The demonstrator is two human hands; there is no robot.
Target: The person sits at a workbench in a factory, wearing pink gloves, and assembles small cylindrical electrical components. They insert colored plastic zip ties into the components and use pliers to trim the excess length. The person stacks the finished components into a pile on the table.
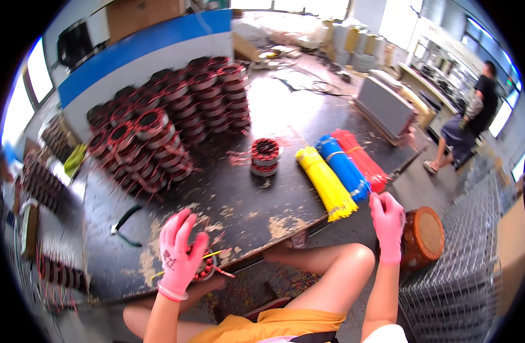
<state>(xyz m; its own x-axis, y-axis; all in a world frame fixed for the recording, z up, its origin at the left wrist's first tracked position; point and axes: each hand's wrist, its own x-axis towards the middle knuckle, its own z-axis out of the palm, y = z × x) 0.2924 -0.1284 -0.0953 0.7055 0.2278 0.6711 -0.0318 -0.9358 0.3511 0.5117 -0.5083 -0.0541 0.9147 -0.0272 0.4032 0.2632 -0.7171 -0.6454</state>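
My left hand [179,254], in a pink glove, is over a wound stator [207,267] at the table's near edge. Its fingers are spread apart, and the palm hides part of the stator. A yellow wire and a red wire stick out of this stator. My right hand [386,223], also gloved in pink, has its fingertips pinched at the near end of a blue wire bundle [339,166], apparently on a blue wire. Beside that bundle lie a yellow wire bundle [325,183] and a red wire bundle [362,163].
Many stators [176,103] are stacked at the far left, and a short stack [265,157] stands mid-table. Pliers [125,226] with dark green handles lie left of my left hand. An orange-brown stool [427,231] and a wire rack [457,263] stand right. A person [482,108] is at far right.
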